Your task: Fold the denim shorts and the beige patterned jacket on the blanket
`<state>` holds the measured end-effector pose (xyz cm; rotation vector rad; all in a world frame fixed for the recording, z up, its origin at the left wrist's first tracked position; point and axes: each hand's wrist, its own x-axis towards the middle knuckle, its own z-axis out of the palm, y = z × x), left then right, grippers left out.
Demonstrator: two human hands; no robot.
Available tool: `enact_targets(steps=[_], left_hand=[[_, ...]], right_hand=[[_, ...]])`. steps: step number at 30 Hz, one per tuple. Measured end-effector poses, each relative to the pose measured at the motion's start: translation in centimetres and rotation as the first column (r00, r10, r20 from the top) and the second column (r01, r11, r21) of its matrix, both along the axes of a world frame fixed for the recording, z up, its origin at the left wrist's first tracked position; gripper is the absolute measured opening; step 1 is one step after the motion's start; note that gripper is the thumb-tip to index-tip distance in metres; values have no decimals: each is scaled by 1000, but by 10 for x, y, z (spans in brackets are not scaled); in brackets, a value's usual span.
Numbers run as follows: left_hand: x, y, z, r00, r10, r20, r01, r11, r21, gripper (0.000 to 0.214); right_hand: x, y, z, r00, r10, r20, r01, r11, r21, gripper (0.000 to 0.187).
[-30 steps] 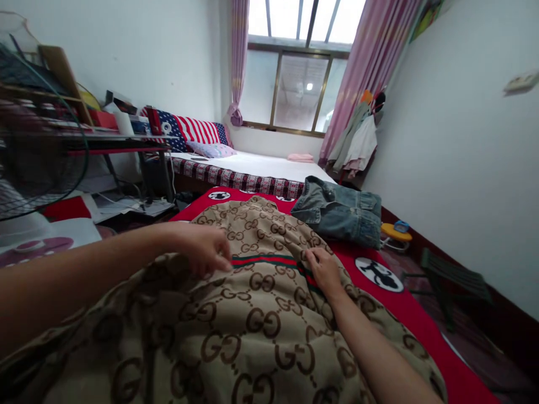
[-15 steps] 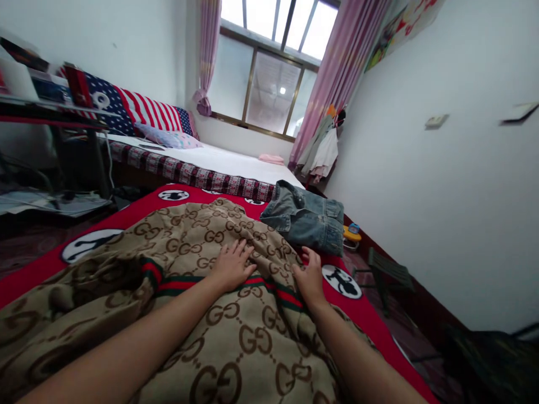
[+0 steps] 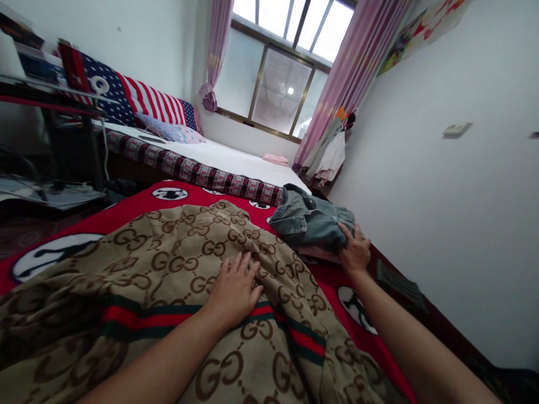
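A tan jacket [image 3: 181,264] with a brown repeated letter pattern and a green-red-green stripe lies spread out in front of me. My left hand [image 3: 238,289] rests flat on it just above the stripe, fingers spread. Beyond it to the right is a folded blue denim jacket [image 3: 315,219]. My right hand [image 3: 355,249] grips its near right edge, with fingertips over the denim; the thumb is not clearly seen. Something pale pink [image 3: 320,253] shows under the denim's near edge.
Both garments lie on a red cover [image 3: 126,205] with round white patches. Behind it stands a bed [image 3: 236,160] with a white top and pillows. A cluttered desk [image 3: 46,95] is at left. A dark green folding stool [image 3: 400,286] stands by the right wall.
My right hand has moved right and forward from the tan jacket onto the denim jacket, whose near edge is now raised. My left hand stays on the tan jacket. The view has shifted slightly.
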<state>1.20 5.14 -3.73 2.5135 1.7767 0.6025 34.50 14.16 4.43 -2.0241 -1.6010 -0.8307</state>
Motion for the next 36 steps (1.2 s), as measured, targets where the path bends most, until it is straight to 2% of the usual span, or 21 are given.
enact_targets(steps=[3,5,7,10,14,16,19,22,24,26,30,36], left_hand=[[1,0,1,1000,4,-5,-4,1000,-4,56],[1,0,2,1000,4,-6,-4,1000,-11,55],[0,-1,3,1000,3,-6,-3,1000,-17,55],[0,-1,5,1000,-1,-10,0,1000,-20,55],[0,-2,6,1000,1,-13,-1,1000,-17,56],[0,-2,5,1000,1,-6,-1,1000,-15,56],[0,-2,4,1000,-7,8,7,1000,-18,57],[0,-1,3,1000,-7,15,7,1000,-21,57],[1,-1,3,1000,0,16,0,1000,-21,57],[1,-1,3,1000,3,15,-3,1000,-20,56],[1,-2,3,1000,0,20,0,1000,-17,56],[1,-3,4,1000,3,20,-3,1000,-24,56]], right_hand=[[-13,33,25,995,-73,-75,77,996,54,52],[-18,49,28,994,-87,-63,87,996,-16,54],[-21,57,21,997,-74,1,73,990,-124,58],[-18,57,15,997,-32,71,49,964,-263,66],[-18,47,31,991,16,131,43,900,-434,71],[-25,40,35,979,77,186,18,887,-462,85],[-36,31,20,952,183,245,-43,873,-486,115],[-41,32,-9,941,199,273,-51,883,-467,127],[-40,36,-24,938,197,287,-64,907,-416,122],[-39,42,-31,934,194,300,-80,932,-353,109],[-43,53,-33,944,151,294,-81,968,-238,82],[-54,78,-35,964,108,242,-66,983,-173,65]])
